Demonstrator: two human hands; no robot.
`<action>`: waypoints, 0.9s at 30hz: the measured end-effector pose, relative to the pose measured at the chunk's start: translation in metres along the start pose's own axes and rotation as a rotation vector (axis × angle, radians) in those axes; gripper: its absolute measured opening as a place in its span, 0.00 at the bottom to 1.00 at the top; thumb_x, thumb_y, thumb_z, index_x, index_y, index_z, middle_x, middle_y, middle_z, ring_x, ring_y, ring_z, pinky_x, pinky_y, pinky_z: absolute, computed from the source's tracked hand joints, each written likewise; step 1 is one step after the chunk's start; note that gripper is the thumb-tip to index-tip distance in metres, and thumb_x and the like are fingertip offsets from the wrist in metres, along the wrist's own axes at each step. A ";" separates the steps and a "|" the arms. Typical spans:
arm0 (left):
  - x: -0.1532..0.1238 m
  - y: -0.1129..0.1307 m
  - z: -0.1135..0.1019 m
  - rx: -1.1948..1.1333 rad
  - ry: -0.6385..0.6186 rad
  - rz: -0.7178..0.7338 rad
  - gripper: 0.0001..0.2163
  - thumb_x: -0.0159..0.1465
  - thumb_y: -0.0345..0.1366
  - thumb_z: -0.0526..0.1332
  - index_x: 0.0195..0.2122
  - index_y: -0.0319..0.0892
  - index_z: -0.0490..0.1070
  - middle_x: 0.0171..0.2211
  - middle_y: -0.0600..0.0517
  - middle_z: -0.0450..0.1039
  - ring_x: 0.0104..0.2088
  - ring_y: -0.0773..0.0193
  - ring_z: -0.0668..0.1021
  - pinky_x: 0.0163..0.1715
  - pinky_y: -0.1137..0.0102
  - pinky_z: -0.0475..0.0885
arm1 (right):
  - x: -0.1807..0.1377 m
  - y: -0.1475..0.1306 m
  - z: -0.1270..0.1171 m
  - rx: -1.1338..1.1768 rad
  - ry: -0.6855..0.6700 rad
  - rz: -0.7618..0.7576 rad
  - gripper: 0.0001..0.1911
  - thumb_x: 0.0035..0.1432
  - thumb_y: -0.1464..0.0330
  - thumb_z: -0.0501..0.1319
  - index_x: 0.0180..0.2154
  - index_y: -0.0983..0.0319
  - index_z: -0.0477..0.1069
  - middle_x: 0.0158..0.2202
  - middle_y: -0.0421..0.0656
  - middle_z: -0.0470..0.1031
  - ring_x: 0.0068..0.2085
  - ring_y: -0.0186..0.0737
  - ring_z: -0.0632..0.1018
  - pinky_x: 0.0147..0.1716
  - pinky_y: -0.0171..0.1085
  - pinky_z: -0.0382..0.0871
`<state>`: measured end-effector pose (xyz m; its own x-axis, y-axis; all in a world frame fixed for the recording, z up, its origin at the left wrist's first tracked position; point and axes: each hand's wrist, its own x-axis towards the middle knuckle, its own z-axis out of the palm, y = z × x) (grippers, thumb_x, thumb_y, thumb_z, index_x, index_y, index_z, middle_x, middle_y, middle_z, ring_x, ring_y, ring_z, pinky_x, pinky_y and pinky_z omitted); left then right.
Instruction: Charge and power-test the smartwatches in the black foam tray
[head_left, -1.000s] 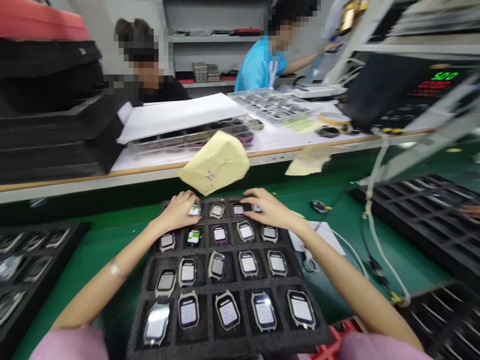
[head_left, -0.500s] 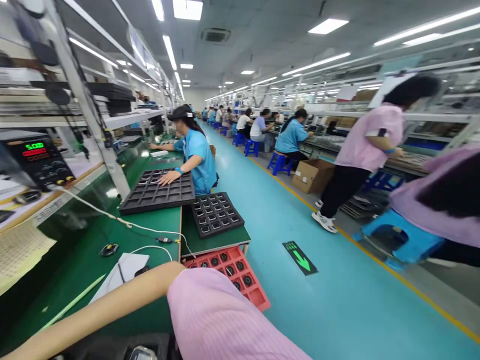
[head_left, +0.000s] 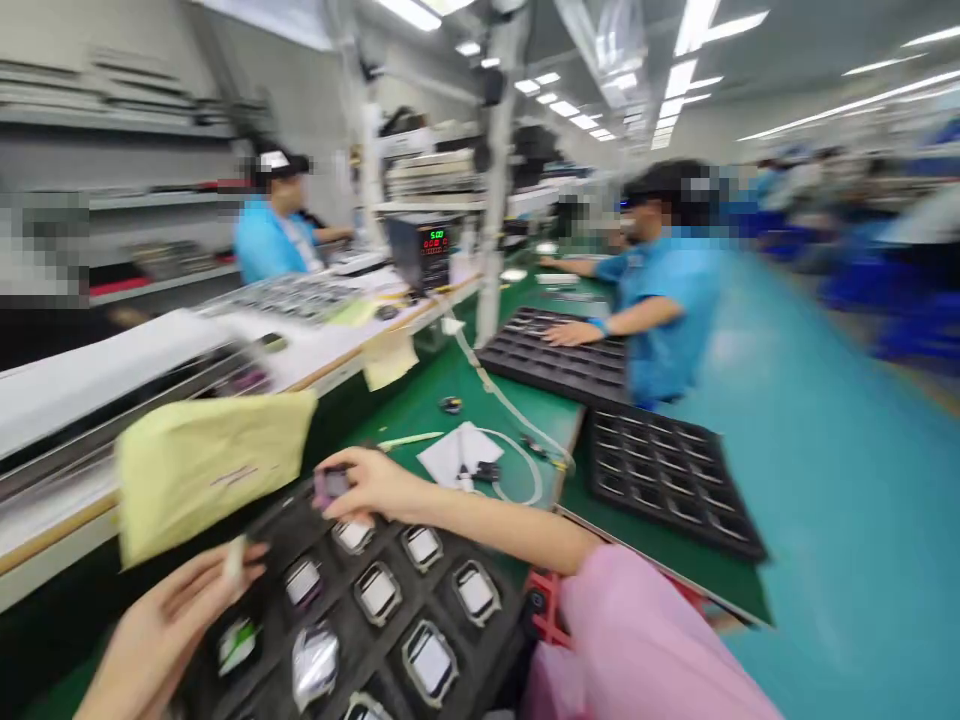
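Right hand (head_left: 367,485): closed on a purple-framed watch (head_left: 330,484); grip best placed on the frame, clear of the screen.
Left hand (head_left: 169,620): pinching a pale piece (head_left: 235,562), seen nearly edge-on and too blurred to identify; light pressure advisable.
Careful handling: with both hands loaded, best to attend to one at a time; lift or lower level, without scraping cell walls or knocking neighbours.
Purple-framed watch: at the far side of the foam tray (head_left: 491,655); dark screen, rounded-square outline, no strap visible; clearance from the cell hard to tell.
Tray contents: pale-framed watches (head_left: 431,660) with white screens, one green-and-white screen (head_left: 238,645), one shiny-faced watch (head_left: 315,663).
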<state>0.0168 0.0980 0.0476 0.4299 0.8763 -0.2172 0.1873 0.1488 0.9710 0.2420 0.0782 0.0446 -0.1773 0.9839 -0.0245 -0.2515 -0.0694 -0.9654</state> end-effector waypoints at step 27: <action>-0.057 0.006 0.014 -0.455 0.056 0.358 0.15 0.67 0.38 0.56 0.54 0.44 0.62 0.38 0.49 0.69 0.33 0.62 0.78 0.28 0.69 0.76 | -0.035 -0.020 0.041 -0.386 -0.090 -0.225 0.11 0.64 0.63 0.59 0.47 0.56 0.73 0.39 0.44 0.78 0.23 0.33 0.75 0.19 0.32 0.67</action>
<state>0.0057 0.0423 0.0647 0.3470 0.9294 0.1260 -0.3648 0.0099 0.9310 0.2144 0.0383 0.0751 -0.2449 0.9481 0.2027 0.0770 0.2275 -0.9707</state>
